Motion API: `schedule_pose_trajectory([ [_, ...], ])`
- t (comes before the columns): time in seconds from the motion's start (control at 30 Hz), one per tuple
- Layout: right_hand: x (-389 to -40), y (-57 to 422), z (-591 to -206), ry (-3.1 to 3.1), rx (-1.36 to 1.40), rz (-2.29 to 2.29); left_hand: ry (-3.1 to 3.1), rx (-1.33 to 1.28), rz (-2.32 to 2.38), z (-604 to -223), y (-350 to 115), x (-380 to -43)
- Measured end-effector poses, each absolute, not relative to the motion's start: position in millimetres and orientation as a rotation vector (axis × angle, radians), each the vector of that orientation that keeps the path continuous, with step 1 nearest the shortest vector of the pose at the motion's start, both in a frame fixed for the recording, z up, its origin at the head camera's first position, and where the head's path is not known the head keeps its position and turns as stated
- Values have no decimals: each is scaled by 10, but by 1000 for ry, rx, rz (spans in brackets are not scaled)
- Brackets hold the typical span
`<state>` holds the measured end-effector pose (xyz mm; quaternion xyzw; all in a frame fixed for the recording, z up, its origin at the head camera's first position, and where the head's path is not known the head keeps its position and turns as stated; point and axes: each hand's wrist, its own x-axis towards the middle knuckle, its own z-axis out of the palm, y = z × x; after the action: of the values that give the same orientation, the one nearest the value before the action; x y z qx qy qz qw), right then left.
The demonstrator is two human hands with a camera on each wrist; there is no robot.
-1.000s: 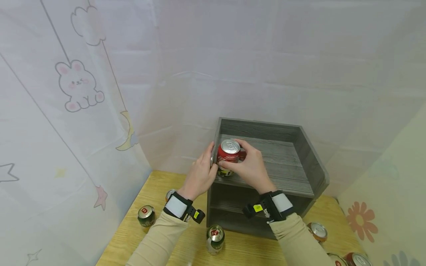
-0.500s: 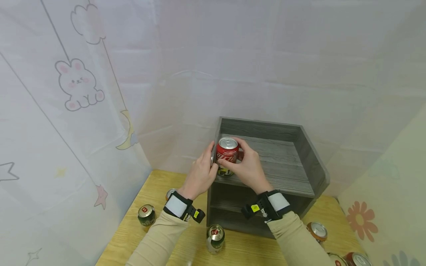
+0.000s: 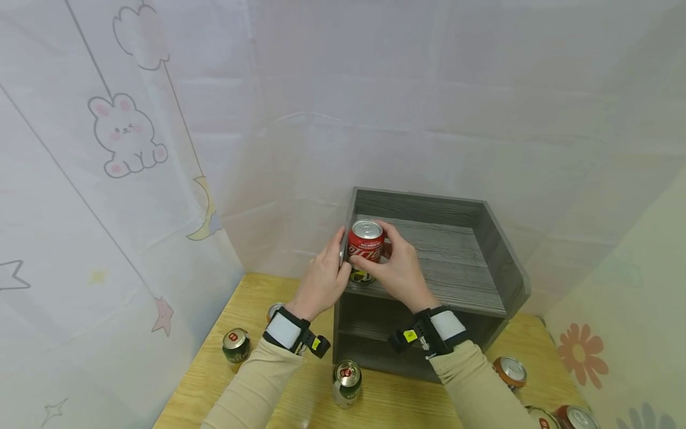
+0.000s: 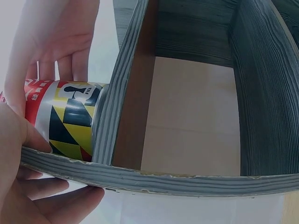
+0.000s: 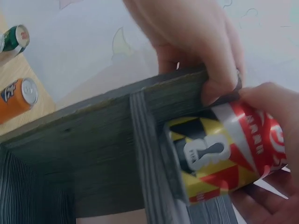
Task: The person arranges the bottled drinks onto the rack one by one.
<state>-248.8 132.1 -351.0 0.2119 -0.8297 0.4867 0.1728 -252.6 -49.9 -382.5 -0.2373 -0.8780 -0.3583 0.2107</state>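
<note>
A red soda can (image 3: 365, 243) with a yellow-and-black patterned base stands upright at the front left corner of the grey wooden shelf's (image 3: 445, 256) top board. My right hand (image 3: 399, 268) holds this can between thumb and fingers from its right side. With my left hand (image 3: 320, 280) I grip the upper edge of the shelf's left side panel, thumb inside and fingers outside, right beside the can. In the right wrist view the can's base (image 5: 187, 158) lies against the board's front edge.
Green cans stand on the wooden table, one at left (image 3: 236, 347) and one in front of the shelf (image 3: 347, 384). An orange can (image 3: 510, 372) and a red can (image 3: 576, 418) are at right. Another can (image 3: 275, 311) is partly hidden behind my left wrist. Patterned white cloth surrounds the table.
The red can has shifted slightly left and back, and its label has turned so larger lettering shows at the front. My right hand moved slightly with it; my left hand stayed put.
</note>
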Motion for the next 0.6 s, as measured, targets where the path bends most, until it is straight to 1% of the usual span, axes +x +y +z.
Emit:
schedule_pose_trajectory([
  [0.23,-2417,1346,-3442,-2368,653,1344,-2439,-660,-989,-3826,-491,-2527],
  [0.6,-2160,1488,-3211,-2223,683,1208,-2429,-658,-995,-3840,-489,-2526],
])
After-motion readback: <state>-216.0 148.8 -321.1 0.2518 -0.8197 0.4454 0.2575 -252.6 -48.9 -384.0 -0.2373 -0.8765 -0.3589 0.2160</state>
